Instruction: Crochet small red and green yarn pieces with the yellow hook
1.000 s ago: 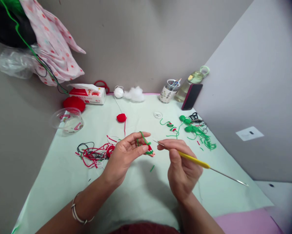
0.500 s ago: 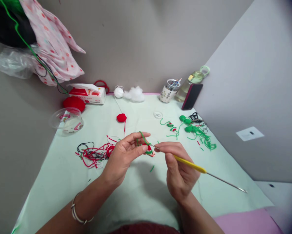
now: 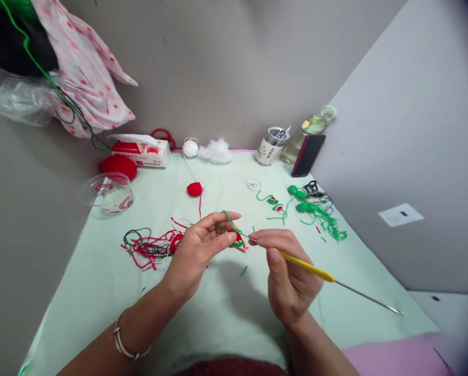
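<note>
Pinched between the thumb and fingers of my left hand (image 3: 198, 248) is a small red, white and green crochet piece (image 3: 237, 240). A strand of green yarn (image 3: 229, 220) runs from it up over my raised index finger. My right hand (image 3: 294, 277) grips a crochet hook (image 3: 312, 269) with a yellow handle and metal at both ends. Its near tip meets the top edge of the piece by my left thumb; the other end points out to the lower right. My left fingers hide part of the piece.
Tangled red, black and white yarn (image 3: 151, 250) lies left of my hands. A red yarn ball (image 3: 194, 189) sits behind them. Green yarn (image 3: 323, 219) and small crocheted bits (image 3: 278, 208) lie on the right. At the back stand a tissue box (image 3: 151, 154), pen holder (image 3: 271, 149) and phone (image 3: 308, 155).
My right hand has shifted slightly right and down with the crochet hook, whose far end now reaches lower and further right. My left hand and the crochet piece look nearly still.
</note>
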`<state>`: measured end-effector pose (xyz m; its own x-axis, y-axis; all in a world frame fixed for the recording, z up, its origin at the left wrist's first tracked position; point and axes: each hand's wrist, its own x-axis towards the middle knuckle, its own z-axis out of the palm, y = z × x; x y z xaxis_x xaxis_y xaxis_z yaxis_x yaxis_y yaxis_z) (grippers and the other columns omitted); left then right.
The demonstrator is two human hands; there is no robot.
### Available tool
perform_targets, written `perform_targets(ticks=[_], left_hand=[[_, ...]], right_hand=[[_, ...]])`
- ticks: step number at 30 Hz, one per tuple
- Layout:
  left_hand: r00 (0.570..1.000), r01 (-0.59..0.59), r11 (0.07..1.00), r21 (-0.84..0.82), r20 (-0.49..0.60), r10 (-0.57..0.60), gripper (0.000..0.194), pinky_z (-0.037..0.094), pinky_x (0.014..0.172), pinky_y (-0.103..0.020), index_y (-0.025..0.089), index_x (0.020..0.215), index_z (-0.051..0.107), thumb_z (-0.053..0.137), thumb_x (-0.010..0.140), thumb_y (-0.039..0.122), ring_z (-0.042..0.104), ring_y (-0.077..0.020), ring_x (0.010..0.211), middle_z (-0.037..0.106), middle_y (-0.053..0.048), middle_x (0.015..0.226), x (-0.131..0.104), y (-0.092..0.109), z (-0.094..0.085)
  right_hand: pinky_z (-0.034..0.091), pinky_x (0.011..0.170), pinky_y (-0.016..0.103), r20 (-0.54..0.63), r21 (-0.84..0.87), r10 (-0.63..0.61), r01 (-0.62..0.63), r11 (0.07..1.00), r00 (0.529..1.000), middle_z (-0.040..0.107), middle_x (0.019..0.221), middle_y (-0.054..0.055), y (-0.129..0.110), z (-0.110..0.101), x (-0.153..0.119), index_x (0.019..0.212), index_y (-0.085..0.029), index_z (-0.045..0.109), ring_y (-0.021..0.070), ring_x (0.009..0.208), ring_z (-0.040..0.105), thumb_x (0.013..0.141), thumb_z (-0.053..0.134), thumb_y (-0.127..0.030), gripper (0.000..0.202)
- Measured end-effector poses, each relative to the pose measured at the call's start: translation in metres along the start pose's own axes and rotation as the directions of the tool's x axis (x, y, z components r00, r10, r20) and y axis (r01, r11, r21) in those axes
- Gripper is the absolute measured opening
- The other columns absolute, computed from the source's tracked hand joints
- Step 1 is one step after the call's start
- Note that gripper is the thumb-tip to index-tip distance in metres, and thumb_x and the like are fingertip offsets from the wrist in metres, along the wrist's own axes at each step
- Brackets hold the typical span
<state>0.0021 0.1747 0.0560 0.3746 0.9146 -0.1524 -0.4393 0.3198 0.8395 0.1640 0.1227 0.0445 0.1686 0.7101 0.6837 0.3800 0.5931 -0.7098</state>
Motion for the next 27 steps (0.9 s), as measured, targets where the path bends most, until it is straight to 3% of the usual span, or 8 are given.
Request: perform_targets(ticks=[27], left_hand=[[1.000, 0.002, 1.000, -0.005, 0.022, -0.002, 0.024, 0.057, 0.083, -0.025, 0.025, 0.108, 0.085, 0.088, 0.085, 0.024, 0.071, -0.0125, 0.081, 0.074, 0.001, 0.086, 0.0000, -0.0015, -0.0010]], right_hand=[[0.060, 0.081, 0.035, 0.017, -0.007, -0.044, 0.044, 0.999, 0.999, 0.081, 0.102, 0.005, 0.0001, -0.0006, 0.0001, 0.112, -0.023, 0.076, 0.0207, 0.095, 0.075, 0.101, 0.055, -0.006, 0.029]])
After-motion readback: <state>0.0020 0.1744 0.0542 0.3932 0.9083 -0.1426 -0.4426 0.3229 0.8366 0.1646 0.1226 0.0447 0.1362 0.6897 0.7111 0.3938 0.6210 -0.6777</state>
